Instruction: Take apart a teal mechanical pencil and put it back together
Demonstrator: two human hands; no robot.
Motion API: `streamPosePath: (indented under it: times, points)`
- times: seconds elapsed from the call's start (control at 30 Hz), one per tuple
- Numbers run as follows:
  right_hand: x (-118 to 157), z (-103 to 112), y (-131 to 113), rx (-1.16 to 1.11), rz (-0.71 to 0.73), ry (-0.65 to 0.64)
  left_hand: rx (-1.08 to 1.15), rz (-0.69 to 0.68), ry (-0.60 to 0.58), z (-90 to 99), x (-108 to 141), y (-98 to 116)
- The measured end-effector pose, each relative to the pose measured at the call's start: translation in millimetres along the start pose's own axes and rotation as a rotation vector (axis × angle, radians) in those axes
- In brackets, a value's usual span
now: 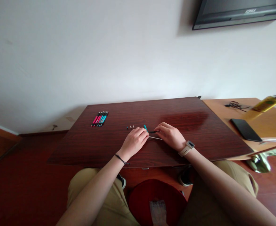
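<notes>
My left hand (135,139) is closed at the middle of the dark wood table (119,150), its fingers round one end of a black pen part (153,132). My right hand (171,135) pinches the other end of that part. A teal tube (145,127) sticks up beside my left fingertips, and a thin white rod (155,137) runs between the two hands just below the black part. Beyond my left hand lie a few tiny pieces (130,127), dark and white. Several pink and teal pens (100,119) rest in a row at the far left.
On the lighter table (236,106) to the right are a black flat device (245,129), a coiled black cable (235,105) and a yellow can (266,104). A red stool (140,201) with a clear packet (158,211) stands between my legs. A screen (241,15) hangs upper right.
</notes>
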State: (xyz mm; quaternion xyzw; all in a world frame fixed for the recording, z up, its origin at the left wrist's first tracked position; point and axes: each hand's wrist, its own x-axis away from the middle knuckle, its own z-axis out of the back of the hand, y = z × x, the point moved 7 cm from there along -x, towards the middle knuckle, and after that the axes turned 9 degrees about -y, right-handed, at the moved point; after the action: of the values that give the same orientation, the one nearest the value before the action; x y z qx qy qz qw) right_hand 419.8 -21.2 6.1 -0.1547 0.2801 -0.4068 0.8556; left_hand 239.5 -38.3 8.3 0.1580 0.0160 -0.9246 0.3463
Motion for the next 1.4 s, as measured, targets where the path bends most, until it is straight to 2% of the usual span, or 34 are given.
streamPosePath:
  times: [0.23,0.33,0.63,0.9,1.1,1.27,1.4]
  points:
    - [1.7,12.6,10.9,0.023,-0.068,0.073,0.001,0.198,0.126,20.3,11.3,-42.7]
    - [1.4,13.6,10.4,-0.002,-0.069,0.092,0.012,0.258,0.161,22.3,15.5,-52.6]
    - [-0.2,-5.1,-8.9,-0.042,0.057,-0.018,0.076,0.219,0.187,14.0,7.5,-33.1]
    - [-0.8,-14.8,-5.4,-0.035,0.067,-0.054,0.11,0.18,0.192,18.9,6.6,-23.8]
    - [-0.8,-3.0,6.9,0.022,0.012,-0.015,0.13,0.193,0.108,7.9,6.6,-24.8]
    - [0.3,15.9,18.9,0.002,-0.039,0.077,0.095,0.07,-0.001,-4.3,6.2,-15.7]
    - [1.3,23.2,23.8,-0.027,-0.057,0.124,0.063,0.007,-0.053,-15.2,5.1,-11.2]
